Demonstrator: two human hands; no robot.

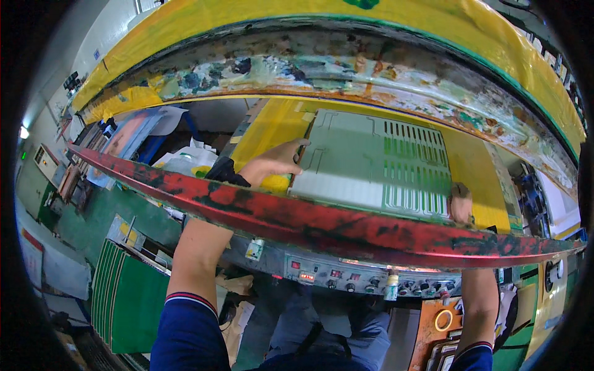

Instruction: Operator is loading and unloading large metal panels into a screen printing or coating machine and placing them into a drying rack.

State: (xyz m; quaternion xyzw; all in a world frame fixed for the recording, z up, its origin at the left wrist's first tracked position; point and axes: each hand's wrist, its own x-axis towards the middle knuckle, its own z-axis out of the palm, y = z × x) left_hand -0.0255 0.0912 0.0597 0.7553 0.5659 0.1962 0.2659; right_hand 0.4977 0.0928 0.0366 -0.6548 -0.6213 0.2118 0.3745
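A flat, pale grey-green panel point(346, 145) with thin line patterns and rows of slots at its right lies on a yellow bed point(486, 185). My left hand point(272, 164) holds its left edge, thumb and forefinger apart against it. At the lower right edge, my right hand point(460, 203) has its fingers curled against the panel; part of that hand is hidden. Both forearms pass beneath a red, dark-stained frame bar point(278, 215), which crosses in front of the panel and covers its near edge. A dark band wraps my left wrist.
Above the bed hangs a paint-smeared frame point(346, 68) edged with yellow sheeting point(421, 15). A control panel point(346, 275) with knobs and lit displays runs below the red bar. Green boards point(124, 297) stand at lower left; a tape roll point(443, 319) lies at lower right.
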